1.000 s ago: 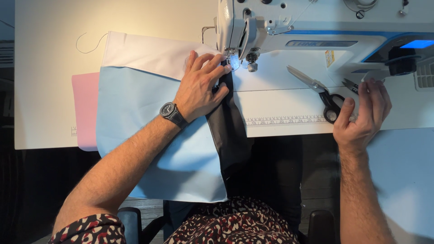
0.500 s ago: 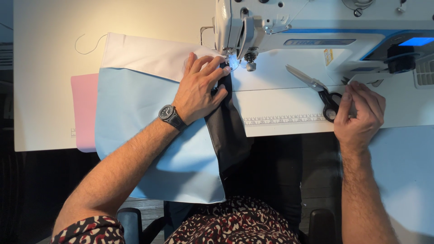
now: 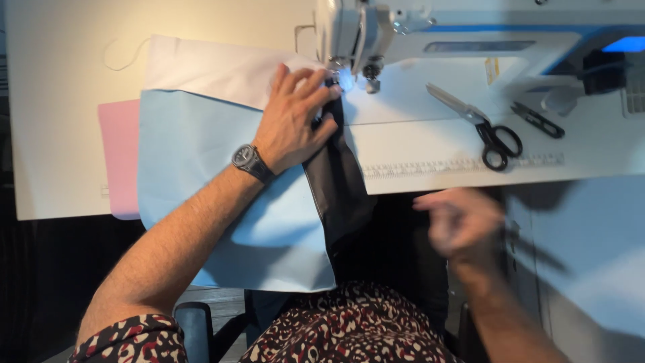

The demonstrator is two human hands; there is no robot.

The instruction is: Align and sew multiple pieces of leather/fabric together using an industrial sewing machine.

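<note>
My left hand point(image 3: 293, 119) lies flat, fingers spread, pressing a dark strip of fabric point(image 3: 336, 181) and light blue fabric point(image 3: 201, 175) against the table beside the needle of the white sewing machine point(image 3: 376, 33). A dark wristwatch point(image 3: 250, 161) is on that wrist. My right hand point(image 3: 463, 225) is blurred in motion below the table's front edge, off the table and holding nothing that I can see; its fingers look loosely curled. The dark strip hangs down over the table edge.
Black-handled scissors point(image 3: 487, 128) and small dark thread snips point(image 3: 537, 121) lie on the white table point(image 3: 591, 154) right of the needle. White fabric point(image 3: 215, 67) and a pink piece point(image 3: 119, 154) lie under the blue one. A ruler strip point(image 3: 457, 165) runs along the front edge.
My right hand has left the table near the scissors and dropped down and leftward below the edge. The left hand stays on the fabric.
</note>
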